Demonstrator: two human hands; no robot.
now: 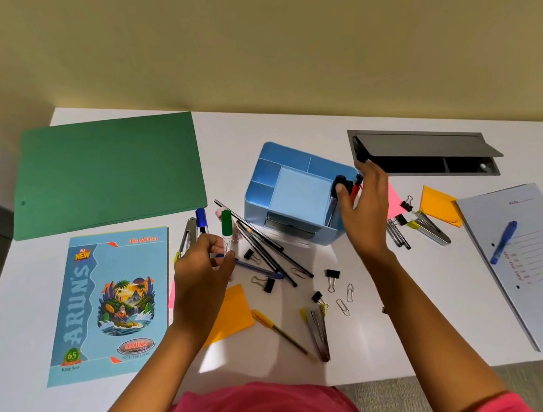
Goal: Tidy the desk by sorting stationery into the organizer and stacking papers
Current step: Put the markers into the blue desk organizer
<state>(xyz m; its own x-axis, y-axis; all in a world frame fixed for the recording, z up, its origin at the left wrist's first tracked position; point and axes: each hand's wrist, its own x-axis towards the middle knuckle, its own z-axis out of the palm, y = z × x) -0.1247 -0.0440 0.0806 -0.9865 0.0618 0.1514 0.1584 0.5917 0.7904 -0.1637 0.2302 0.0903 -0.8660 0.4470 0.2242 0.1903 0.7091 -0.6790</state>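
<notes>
A blue desk organizer (pixel 295 188) stands mid-desk. My right hand (pixel 365 207) is at its right compartment, fingers around a black-capped marker (pixel 341 184) and a red marker (pixel 355 187) that stand in it. My left hand (pixel 202 270) holds a green-capped marker (pixel 227 230) upright, left of the organizer. A blue marker (pixel 201 219) and a metal clip (pixel 186 237) lie just behind that hand. Black pens (pixel 265 244) lie fanned out in front of the organizer. Binder clips (pixel 332 277), paper clips (pixel 344 300) and a yellow pen (pixel 278 331) are scattered nearer me.
A green folder (pixel 103 172) lies at the back left, a printed notebook (pixel 110 303) in front of it. Orange sticky notes (pixel 232 311) sit near my left wrist. At the right are a grey cable tray (pixel 425 154), an orange note (pixel 439 206), a lined sheet (pixel 539 260) and a blue pen (pixel 504 242).
</notes>
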